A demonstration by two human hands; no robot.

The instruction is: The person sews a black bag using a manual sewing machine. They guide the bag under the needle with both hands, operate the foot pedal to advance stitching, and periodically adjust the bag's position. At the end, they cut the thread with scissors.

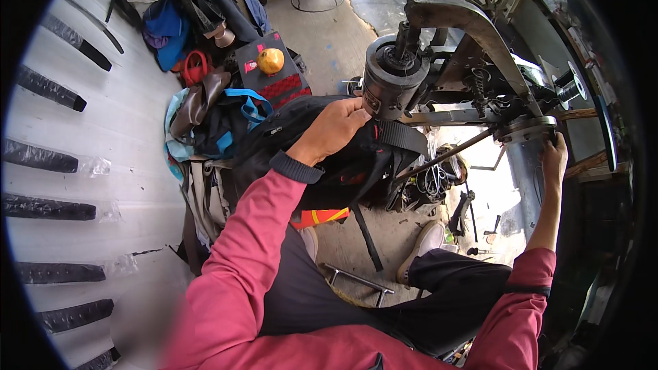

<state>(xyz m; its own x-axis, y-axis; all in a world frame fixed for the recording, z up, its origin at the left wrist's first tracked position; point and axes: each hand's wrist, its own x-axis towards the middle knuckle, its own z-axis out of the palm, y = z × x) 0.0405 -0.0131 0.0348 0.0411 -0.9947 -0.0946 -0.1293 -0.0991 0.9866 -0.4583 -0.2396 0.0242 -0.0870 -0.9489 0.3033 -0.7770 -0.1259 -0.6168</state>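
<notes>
A hand-cranked sewing machine (473, 17) stands before me, dark and worn, with a thick cylindrical head (394, 79). Bunched under that head lies a black bag (295, 133) with a wide webbing strap (403, 136). My left hand (332, 129) is closed at the bag's upper edge, its fingertips right beside the head; the fabric between them is mostly hidden. On the right, my right hand (554, 157) is wrapped round the handle at the rim of the machine's round wheel (526, 129). The needle and the stitching spot are out of sight.
Piled bags and clothes (205, 10) stand left of the machine. An orange-yellow fruit (270, 61) rests on a dark box (250, 62). A thread spool (570, 86) sits at the right. Scissors (439, 179) and small tools lie below. Black-wrapped strips (51, 207) hang on the white wall.
</notes>
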